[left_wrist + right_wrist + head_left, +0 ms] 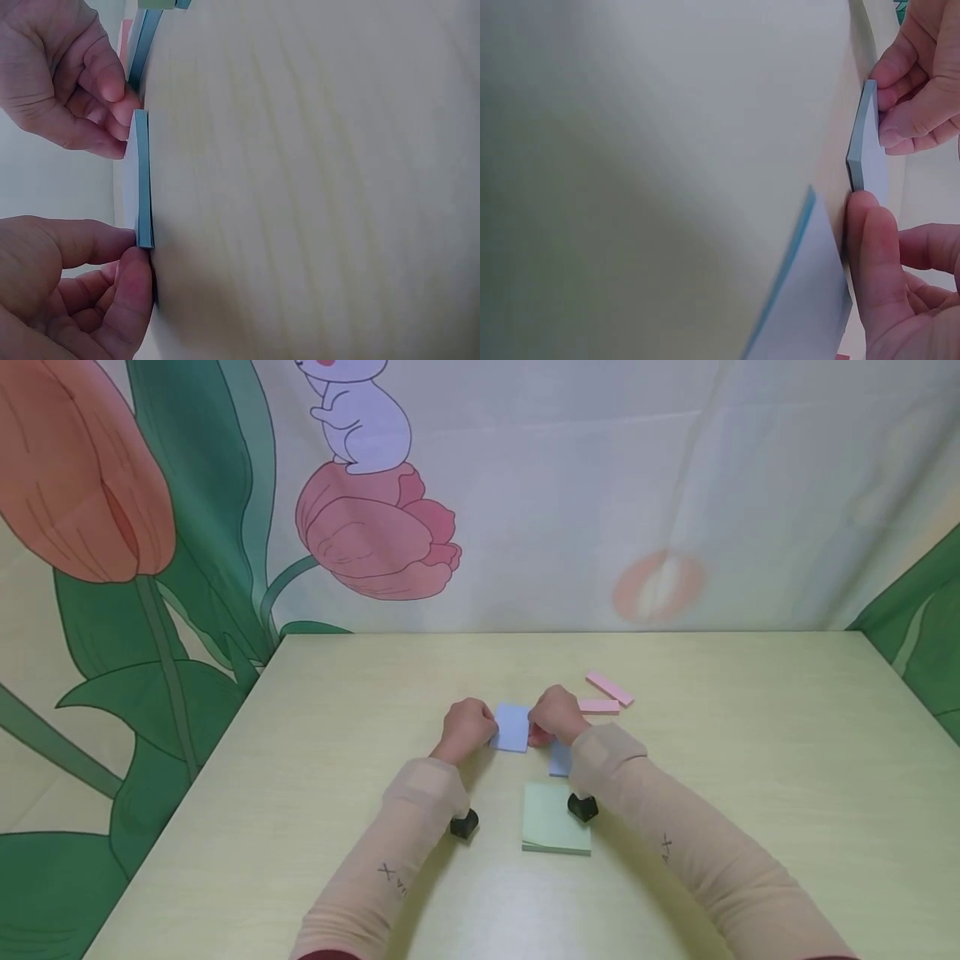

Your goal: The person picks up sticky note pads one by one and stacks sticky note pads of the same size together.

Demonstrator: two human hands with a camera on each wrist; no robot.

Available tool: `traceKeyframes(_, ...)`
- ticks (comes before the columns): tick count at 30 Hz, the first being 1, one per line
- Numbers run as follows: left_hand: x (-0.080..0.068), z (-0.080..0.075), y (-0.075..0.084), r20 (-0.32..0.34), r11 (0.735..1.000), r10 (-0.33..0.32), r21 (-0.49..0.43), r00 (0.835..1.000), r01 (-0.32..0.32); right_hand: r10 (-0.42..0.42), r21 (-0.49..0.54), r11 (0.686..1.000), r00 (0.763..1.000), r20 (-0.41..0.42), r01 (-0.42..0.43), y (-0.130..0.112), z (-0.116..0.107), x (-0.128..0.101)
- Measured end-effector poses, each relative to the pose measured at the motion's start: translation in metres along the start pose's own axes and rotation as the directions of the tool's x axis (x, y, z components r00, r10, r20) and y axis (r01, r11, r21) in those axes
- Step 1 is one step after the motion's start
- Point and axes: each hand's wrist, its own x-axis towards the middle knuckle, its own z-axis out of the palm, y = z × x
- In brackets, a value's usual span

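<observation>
A small blue pad of sticky notes (512, 728) lies between the two hands on the table, its layered edge facing the left wrist camera. My left hand (467, 729) pinches its left edge, thumb and finger meeting at the corner in the left wrist view. At the opposite edge, my right hand (557, 714) holds the pad with its fingertips; fingers (881, 236) meet its corner in the right wrist view. A second blue pad (559, 760) lies below the right hand, partly covered by the wrist.
Nearer the body sits a larger light green pad (551, 818), overlapped by the right wrist's black device (582, 807). Two pink strips, one slanted (610, 687) and one level (600, 707), lie beyond the right hand. A printed curtain (540, 510) hangs behind the table's far edge.
</observation>
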Motion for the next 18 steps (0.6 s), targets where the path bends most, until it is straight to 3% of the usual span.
traceKeyframes(9, -0.007, -0.005, 0.002, 0.029, 1.0, -0.003, 0.027, 1.0, 0.002, -0.007, 0.026, 1.0, 1.0, 0.007, 0.007, 0.001, 0.003, -0.004)
traceKeyframes(18, -0.011, -0.007, 0.0, 0.102, 1.0, -0.005, 0.006, 0.995, 0.004, -0.015, 0.037, 0.999, 0.999, 0.043, 0.014, 0.0, 0.004, -0.014)
